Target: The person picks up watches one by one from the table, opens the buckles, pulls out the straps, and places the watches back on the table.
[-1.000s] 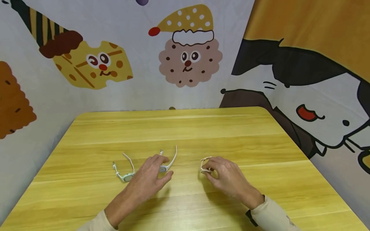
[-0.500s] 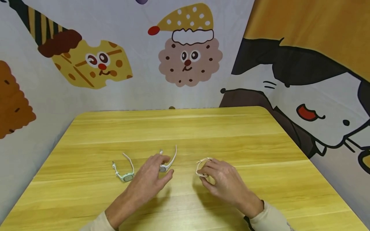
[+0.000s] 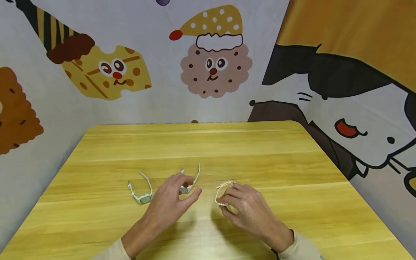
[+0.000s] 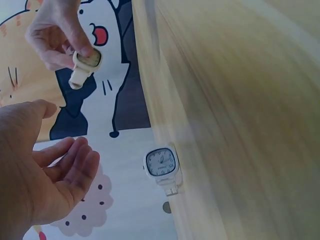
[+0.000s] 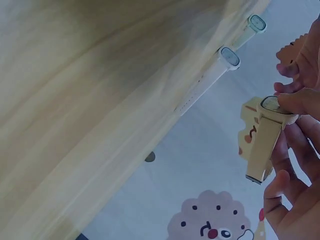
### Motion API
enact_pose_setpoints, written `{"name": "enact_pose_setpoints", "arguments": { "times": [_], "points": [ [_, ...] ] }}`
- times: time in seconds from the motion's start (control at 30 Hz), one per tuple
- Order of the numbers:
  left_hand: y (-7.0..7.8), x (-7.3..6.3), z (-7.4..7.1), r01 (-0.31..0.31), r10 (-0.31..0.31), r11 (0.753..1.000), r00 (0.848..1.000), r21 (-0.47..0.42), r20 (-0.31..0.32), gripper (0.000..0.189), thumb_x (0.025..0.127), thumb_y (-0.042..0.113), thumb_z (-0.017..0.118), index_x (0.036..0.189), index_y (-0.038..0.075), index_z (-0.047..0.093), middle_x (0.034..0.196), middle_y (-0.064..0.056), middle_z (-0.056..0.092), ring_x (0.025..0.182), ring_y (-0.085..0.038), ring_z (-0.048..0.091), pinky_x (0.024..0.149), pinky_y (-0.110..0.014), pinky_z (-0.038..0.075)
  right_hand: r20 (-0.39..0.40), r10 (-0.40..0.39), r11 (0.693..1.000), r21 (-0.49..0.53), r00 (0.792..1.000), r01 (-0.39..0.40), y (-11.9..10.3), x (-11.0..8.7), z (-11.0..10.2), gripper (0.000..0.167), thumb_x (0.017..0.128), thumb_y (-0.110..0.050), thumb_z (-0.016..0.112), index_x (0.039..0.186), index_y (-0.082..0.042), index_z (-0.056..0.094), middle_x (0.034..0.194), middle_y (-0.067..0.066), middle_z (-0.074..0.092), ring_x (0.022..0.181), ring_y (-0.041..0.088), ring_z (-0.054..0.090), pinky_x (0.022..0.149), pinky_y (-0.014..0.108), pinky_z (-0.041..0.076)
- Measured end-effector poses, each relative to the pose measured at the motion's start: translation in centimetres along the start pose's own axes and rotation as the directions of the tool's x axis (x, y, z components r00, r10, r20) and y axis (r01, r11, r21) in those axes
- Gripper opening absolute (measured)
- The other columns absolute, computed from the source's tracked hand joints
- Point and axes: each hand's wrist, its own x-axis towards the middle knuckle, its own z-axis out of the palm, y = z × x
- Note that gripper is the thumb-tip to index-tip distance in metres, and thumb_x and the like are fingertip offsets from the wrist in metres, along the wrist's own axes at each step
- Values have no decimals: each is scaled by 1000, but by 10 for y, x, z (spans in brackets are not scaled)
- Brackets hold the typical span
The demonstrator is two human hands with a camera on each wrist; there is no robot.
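Note:
Between thumb and fingers my right hand (image 3: 248,207) pinches a cream wristwatch (image 5: 265,142) by its case, raised above the table, its strap curving away. My left hand (image 3: 169,198) hovers with thumb and fingers apart, holding nothing. Just beyond its fingers a white wristwatch (image 4: 161,161) with a square dial lies on the table, partly hidden by the hand in the head view. To the left of that hand rests a pale green wristwatch (image 3: 144,199), its strap spread open.
The wood-grain table (image 3: 195,144) has rounded far corners. Behind it hangs a white cloth (image 3: 156,104) printed with cartoon figures, and a cartoon cat print (image 3: 357,108) covers the right side.
My right hand has moved left and nearer to me, carrying the cream wristwatch towards the left hand. The left hand has hardly shifted. The two watches on the table stay put.

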Motion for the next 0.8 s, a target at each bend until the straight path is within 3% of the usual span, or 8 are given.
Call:
{"name": "enact_pose_setpoints", "arguments": {
  "times": [0.2,0.33,0.5,0.63,0.73,0.8],
  "points": [
    [5,-5,6,-12,16,999,995,-38,94,36,98,46,68,116,15,71,104,9,64,94,-12,63,78,-29,56,-33,-104,995,0,994,104,-10,4,4,30,68,-8,91,94,-16,78,93,-10,70,80,9,63,65,21,50],
    [9,-6,9,-7,13,998,993,-56,121,51,98,58,60,124,14,69,107,11,63,97,-10,62,79,-29,55,-60,-132,991,18,989,134,-14,7,5,20,78,-9,86,94,-16,78,95,-10,71,83,10,63,66,21,49],
    [12,-7,11,-33,40,997,993,-63,111,50,99,56,60,125,14,68,107,12,64,97,-7,61,79,-29,55,-76,-170,985,-1,983,170,-16,9,7,6,88,-13,78,94,-16,79,98,-10,72,84,10,64,64,22,50],
    [13,-8,13,-101,104,994,992,-42,66,37,98,48,65,115,16,72,103,13,65,93,-4,61,74,-28,55,-83,-198,980,-22,977,197,-19,8,9,11,84,-14,83,94,-16,79,102,-9,73,86,12,64,64,23,49],
    [12,-9,14,-135,136,990,990,-26,34,28,97,45,69,107,19,74,100,15,66,88,-2,60,70,-25,54,-84,-206,979,-25,975,204,-19,8,11,5,90,-16,77,95,-17,80,103,-9,73,87,12,65,64,22,47],
    [11,-9,14,-151,151,988,988,-25,23,23,97,43,70,102,22,75,98,17,66,87,-1,60,68,-24,53,-81,-202,979,-23,976,201,-20,8,13,10,97,-19,70,96,-17,80,104,-9,73,87,12,64,64,22,47]
  ]
}}
